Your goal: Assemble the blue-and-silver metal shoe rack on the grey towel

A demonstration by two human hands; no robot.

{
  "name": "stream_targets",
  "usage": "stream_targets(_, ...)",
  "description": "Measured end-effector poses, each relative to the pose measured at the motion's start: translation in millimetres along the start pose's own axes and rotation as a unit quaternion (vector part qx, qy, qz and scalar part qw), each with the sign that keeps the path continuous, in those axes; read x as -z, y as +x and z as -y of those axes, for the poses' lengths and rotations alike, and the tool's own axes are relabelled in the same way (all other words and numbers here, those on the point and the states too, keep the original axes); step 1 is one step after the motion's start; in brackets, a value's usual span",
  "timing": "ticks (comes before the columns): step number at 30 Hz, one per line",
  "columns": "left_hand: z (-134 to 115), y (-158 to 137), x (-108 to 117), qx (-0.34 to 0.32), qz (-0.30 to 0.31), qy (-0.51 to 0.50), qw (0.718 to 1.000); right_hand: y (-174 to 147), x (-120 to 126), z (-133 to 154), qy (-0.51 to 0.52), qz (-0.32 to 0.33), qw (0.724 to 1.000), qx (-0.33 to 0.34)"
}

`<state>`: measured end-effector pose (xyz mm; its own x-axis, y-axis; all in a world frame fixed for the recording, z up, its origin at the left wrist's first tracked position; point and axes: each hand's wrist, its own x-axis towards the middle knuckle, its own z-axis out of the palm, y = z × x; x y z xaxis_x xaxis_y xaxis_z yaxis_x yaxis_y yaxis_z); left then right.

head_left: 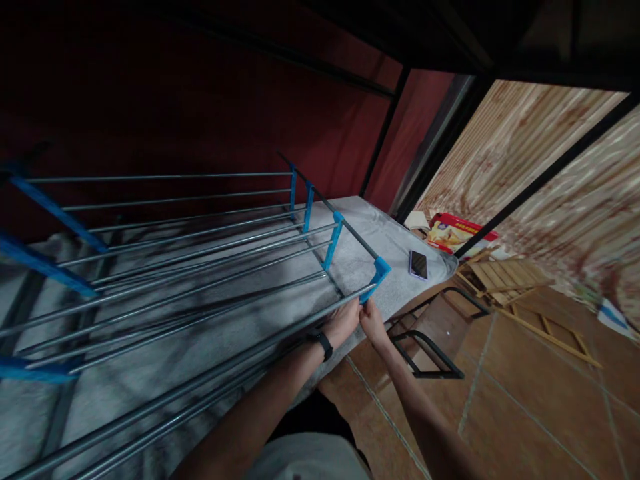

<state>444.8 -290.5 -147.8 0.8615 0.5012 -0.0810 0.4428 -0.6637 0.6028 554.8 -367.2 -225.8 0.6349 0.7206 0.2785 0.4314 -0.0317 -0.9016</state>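
Observation:
A rack of grey metal tubes (215,258) with blue plastic connectors lies on a bed-like surface covered in pale grey cloth (260,333). My left hand (344,321), with a black watch (321,344) on its wrist, closes around the end of the front metal tube (305,325). Right beside it, my right hand (371,319) is closed at the lower end of the blue corner connector (379,272). The two hands touch or nearly touch, and their fingertips are mostly hidden. A dark crossbar (353,235) links the blue connectors at this end.
A phone (419,265) lies on the cloth to the right. Beyond the edge stand a black-framed chair (440,333) and a wooden folding piece (510,277) on the tiled floor (530,387). A red-yellow package (457,233) is farther back. Black frame posts (387,130) rise around the surface.

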Motion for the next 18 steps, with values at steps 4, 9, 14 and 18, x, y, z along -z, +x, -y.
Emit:
stream_targets(4, -4.3, -27.8, 8.7, -0.008, -0.039, 0.052, 0.998, -4.6, -2.1, -4.4, 0.049, -0.003, 0.998, -0.025)
stream_targets(9, 9.0, -101.8, 20.8, -0.05, -0.09, 0.093, 0.99, -23.3, -1.3, -8.7, 0.041, -0.035, 0.996, -0.065)
stream_targets(14, 44.8, -188.0, 31.5, -0.105, -0.098, 0.062, 0.988, -37.8, 12.2, 8.0, 0.014, -0.114, 0.99, -0.077)
stream_targets(18, 61.6, -251.8, 53.5, -0.108, -0.131, 0.118, 0.978, -39.9, 29.3, 38.6, -0.009, -0.172, 0.985, -0.015)
